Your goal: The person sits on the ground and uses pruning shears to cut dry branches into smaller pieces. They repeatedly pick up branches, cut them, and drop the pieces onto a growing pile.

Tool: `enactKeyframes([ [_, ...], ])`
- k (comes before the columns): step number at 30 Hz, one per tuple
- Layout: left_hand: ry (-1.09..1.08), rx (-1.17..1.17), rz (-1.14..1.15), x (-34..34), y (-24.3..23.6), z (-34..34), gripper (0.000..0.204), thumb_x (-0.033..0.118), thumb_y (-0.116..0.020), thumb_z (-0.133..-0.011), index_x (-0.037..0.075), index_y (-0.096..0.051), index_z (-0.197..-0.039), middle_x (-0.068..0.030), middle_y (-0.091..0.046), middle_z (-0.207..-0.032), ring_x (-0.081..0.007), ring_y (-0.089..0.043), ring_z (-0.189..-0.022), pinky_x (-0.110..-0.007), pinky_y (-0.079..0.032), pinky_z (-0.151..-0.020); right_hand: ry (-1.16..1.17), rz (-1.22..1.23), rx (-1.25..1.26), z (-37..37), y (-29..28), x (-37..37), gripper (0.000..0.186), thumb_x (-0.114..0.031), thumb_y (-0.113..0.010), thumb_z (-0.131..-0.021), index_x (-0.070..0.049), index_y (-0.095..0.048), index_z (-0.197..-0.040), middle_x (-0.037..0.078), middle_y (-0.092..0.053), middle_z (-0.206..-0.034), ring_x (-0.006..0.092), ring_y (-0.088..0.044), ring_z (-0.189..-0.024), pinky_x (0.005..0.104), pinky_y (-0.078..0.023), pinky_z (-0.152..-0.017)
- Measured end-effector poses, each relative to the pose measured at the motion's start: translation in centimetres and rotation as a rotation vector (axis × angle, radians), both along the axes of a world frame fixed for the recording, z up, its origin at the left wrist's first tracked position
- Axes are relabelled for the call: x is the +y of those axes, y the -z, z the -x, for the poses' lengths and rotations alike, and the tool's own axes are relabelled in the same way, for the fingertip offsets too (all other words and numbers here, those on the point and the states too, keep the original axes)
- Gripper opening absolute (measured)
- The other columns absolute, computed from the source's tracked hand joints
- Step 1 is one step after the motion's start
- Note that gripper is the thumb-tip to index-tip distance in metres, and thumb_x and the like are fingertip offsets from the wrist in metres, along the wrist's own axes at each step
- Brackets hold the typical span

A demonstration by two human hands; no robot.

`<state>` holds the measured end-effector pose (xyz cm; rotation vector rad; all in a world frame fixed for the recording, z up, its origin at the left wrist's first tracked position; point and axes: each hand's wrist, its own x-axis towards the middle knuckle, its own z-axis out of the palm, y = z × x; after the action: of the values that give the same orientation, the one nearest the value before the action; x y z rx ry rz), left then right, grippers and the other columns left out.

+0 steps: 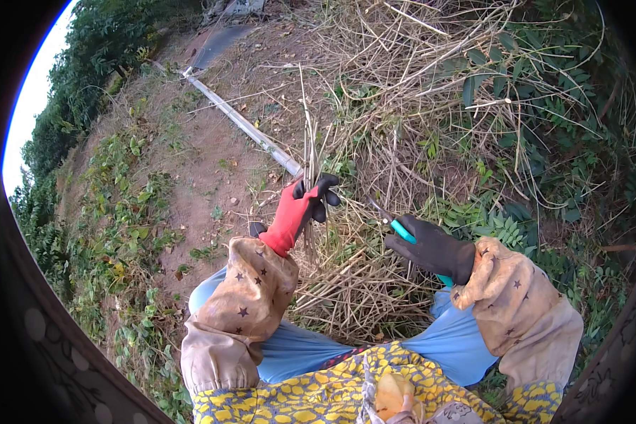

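Gloved hands among dry stalks, blade bare

The upright bunch of dry stalks (309,145) stands just above the centre of the frame, gripped near its lower part by the left hand (307,205), in a red glove with black fingers. Right of centre, the right hand (434,247), in a dark glove, is wrapped around a green-handled cutting tool (403,231), its blade pointing to the upper left, toward the left hand but apart from it.

That direction looks like the main hazard: a slip could bring the blade against the left glove. A loose grip could let thin stalks slide out, and long ends could snag in the tangled dry brush (417,78) at the upper right.

A heap of dry stalks (357,290) lies at lower centre, between the blue-clad legs (300,350), leaving little foot room. A pale pole (244,127) slants from the upper left down to behind the left hand and could catch the stalks. Leafy plants (131,247) cover the left, and green foliage (502,226) crowds the right hand's side.
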<state>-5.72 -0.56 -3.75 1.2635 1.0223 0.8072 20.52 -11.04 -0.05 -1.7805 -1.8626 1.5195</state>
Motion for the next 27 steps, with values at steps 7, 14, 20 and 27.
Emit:
enactKeyframes([
  [7,0.331,0.041,0.081,-3.2,-3.2,-0.4,0.036,0.037,-0.051,-0.102,0.006,-0.065,-0.113,0.0001,-0.062,-0.068,-0.0045,-0.048,-0.050,-0.021,-0.035,-0.046,0.113,-0.154,0.553,1.8,0.5,1.5,0.042,-0.040,-0.048,-0.102,-0.003,-0.047,-0.122,0.007,-0.058,-0.093,0.0146,-0.057,-0.083,0.0332,-0.047,-0.076],
  [14,0.432,0.139,0.132,-3.9,-2.8,-0.2,0.037,0.041,-0.053,-0.100,0.009,-0.068,-0.109,0.0020,-0.061,-0.064,-0.0042,-0.047,-0.047,-0.021,-0.035,-0.044,0.115,-0.138,0.573,1.7,0.3,2.1,0.041,-0.041,-0.048,-0.102,-0.004,-0.047,-0.120,0.005,-0.056,-0.090,0.0112,-0.055,-0.081,0.0294,-0.047,-0.070],
  [20,0.433,0.081,0.125,-4.7,-2.2,1.6,0.038,0.043,-0.050,-0.100,0.010,-0.069,-0.108,0.0027,-0.059,-0.062,-0.0042,-0.046,-0.047,-0.020,-0.033,-0.043,0.068,-0.055,0.668,2.1,0.0,1.1,0.037,-0.040,-0.048,-0.102,-0.005,-0.050,-0.111,0.003,-0.055,-0.086,0.0113,-0.056,-0.077,0.0293,-0.048,-0.068],
  [27,0.502,0.067,0.189,-5.6,-1.0,2.7,0.048,0.043,-0.044,-0.103,0.001,-0.065,-0.109,0.0004,-0.058,-0.061,-0.0022,-0.041,-0.043,-0.020,-0.028,-0.041,0.108,0.130,0.812,2.4,0.5,0.3,0.047,-0.041,-0.047,-0.102,0.000,-0.050,-0.125,0.007,-0.062,-0.094,0.0154,-0.064,-0.083,0.0308,-0.053,-0.073],
])
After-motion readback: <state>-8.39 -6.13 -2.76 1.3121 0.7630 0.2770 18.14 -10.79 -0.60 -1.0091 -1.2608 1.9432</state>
